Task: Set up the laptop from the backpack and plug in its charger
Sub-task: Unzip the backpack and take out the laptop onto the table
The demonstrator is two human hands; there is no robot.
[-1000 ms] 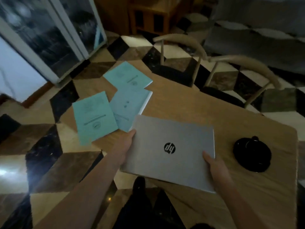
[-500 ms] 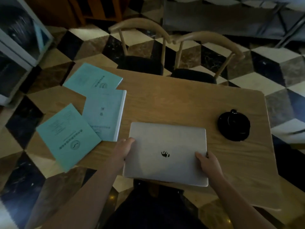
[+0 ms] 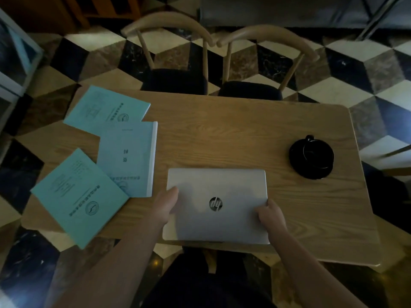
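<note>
Laptop (image 3: 216, 205) now lower, flat on table (image 3: 222, 134), both hands (image 3: 165, 206) (image 3: 272, 215) gripping its sides.

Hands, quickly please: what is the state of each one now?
Left hand: grips the closed HP laptop at its left edge.
Right hand: grips its right edge.

Bare forearms, no sleeves; dark trousers (image 3: 200, 283).

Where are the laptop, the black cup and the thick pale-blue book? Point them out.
laptop (image 3: 222, 185): head view, closed silver lid, above the logo.
black cup (image 3: 311, 155): head view, dark middle.
thick pale-blue book (image 3: 126, 156): head view, front cover's centre.
</note>
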